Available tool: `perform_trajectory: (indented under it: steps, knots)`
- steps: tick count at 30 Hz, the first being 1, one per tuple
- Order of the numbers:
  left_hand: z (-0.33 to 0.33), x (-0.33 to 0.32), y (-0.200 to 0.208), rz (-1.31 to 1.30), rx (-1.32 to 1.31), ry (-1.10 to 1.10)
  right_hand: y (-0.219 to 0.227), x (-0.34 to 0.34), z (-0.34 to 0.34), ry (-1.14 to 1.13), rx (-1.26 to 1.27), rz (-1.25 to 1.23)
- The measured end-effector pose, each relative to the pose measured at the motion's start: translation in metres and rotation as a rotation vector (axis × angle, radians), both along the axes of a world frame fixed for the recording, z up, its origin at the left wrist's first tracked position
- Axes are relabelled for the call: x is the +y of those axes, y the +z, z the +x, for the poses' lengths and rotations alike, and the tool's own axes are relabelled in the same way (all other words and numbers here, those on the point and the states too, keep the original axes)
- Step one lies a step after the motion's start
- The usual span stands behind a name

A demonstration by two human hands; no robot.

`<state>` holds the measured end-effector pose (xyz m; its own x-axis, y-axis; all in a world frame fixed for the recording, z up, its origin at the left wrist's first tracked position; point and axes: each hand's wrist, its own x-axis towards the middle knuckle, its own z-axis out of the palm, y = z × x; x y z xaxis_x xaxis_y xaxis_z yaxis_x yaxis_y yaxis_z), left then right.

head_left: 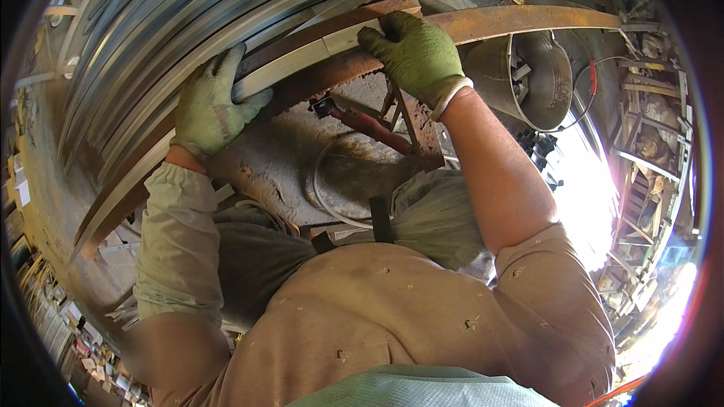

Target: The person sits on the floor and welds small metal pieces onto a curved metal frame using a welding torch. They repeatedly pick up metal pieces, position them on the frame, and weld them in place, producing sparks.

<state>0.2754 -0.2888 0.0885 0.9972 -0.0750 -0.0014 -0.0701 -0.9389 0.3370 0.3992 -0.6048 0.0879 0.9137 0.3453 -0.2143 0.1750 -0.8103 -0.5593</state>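
Both of my hands wear green work gloves. My left hand (pixel 213 102) grips a long pale metal strip (pixel 290 64) that lies along a rusty steel beam (pixel 498 22). My right hand (pixel 415 53) presses down on the same strip farther right, fingers curled over its top edge. Behind the strip lies a stack of several grey metal strips (pixel 188 15), side by side.
Below the beam is a rusty frame with a red-handled tool (pixel 362 122) and a looped cable (pixel 332 203). A metal bucket (pixel 528 79) with offcuts stands at the right. Scrap pieces (pixel 45 309) litter the floor at the lower left; racks (pixel 648 128) stand at the right.
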Motion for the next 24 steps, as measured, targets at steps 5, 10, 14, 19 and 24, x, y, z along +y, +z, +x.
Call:
perform_trajectory:
  steps: [5, 10, 14, 19, 24]
  knots:
    - [-0.003, -0.046, 0.033, -0.021, -0.014, -0.083, -0.002, -0.002, 0.006, 0.015, 0.018, 0.032]
    - [-0.024, -0.092, 0.026, 0.078, -0.022, -0.195, -0.004, -0.011, 0.016, 0.063, 0.030, 0.071]
    - [-0.027, -0.093, 0.022, 0.054, -0.055, -0.210, 0.000, -0.008, 0.010, 0.021, 0.013, 0.039]
    - [-0.026, -0.097, 0.025, 0.092, -0.052, -0.248, -0.001, 0.001, 0.005, 0.022, 0.003, -0.011]
    - [-0.026, -0.106, 0.022, 0.124, -0.045, -0.218, 0.002, 0.002, 0.001, 0.007, 0.004, -0.034]
